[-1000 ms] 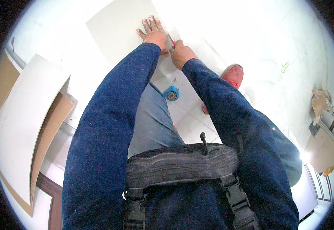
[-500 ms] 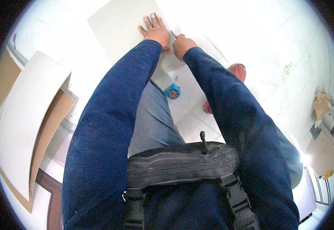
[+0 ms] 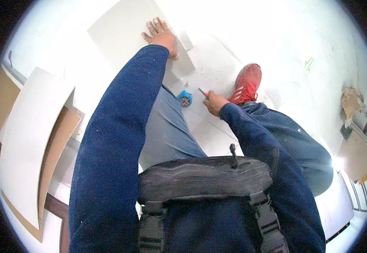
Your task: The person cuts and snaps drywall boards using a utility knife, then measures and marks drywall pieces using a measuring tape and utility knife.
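Several large flat boards, white and tan (image 3: pixel 34 135), overlap at the left of a bright white floor (image 3: pixel 282 84) marked with faint lines. A small green arrow (image 3: pixel 309 63) shows on the floor to the far right, and nearer along the right edge is a crumpled piece of brown paper (image 3: pixel 352 103).

On the floor at the far side lies a flat, pale grey sheet (image 3: pixel 120 36) with straight edges and a plain, smooth-looking face. A slim hand tool with a red handle and a narrow grey blade (image 3: pixel 203 92) points far and left.

The left hand (image 3: pixel 161 40) is spread open, palm down on the sheet close to its right edge, gripping nothing. The right hand (image 3: pixel 215 103) is curled closed around the tool's handle, nearer than the sheet and clear of it. A round-cornered blue tape measure (image 3: pixel 184 99) lies just left of the right hand, and a red lace-up shoe (image 3: pixel 247 82) is near that hand on its right.
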The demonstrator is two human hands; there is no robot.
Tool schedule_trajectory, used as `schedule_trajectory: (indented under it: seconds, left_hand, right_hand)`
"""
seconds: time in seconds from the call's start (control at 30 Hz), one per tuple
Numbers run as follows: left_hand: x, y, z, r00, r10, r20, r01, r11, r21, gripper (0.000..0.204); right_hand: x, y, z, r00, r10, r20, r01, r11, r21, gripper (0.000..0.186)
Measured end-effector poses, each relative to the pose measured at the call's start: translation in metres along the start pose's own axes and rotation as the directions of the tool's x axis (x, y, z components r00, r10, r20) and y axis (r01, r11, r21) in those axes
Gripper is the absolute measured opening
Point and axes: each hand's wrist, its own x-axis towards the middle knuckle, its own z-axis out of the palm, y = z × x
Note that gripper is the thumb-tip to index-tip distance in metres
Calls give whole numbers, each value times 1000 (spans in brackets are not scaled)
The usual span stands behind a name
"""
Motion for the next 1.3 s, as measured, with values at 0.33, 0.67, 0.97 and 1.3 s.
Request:
schedule_trajectory:
  seconds: [0.33, 0.67, 0.97, 1.3]
  left_hand:
    - [4, -4, -9, 999, 29, 44, -25, 995, -96, 139]
    - [10, -4, -2, 1000, 2, 14, 0, 986, -169, 139]
    - [23, -10, 18, 998, -15, -68, 0, 976, -216, 141]
    - [12, -7, 2, 1000, 5, -10, -6, 986, -166, 144]
  right_hand:
    - [23, -36, -105, 992, -110, 65, 119, 981, -156, 48]
    - [105, -114, -131, 872, -227, -433, 195, 974, -117, 38]
    - [97, -138, -139, 897, -153, -414, 154, 988, -30, 37]
    - [111, -150, -167, 936, -330, -120, 234, 842, -486, 38]
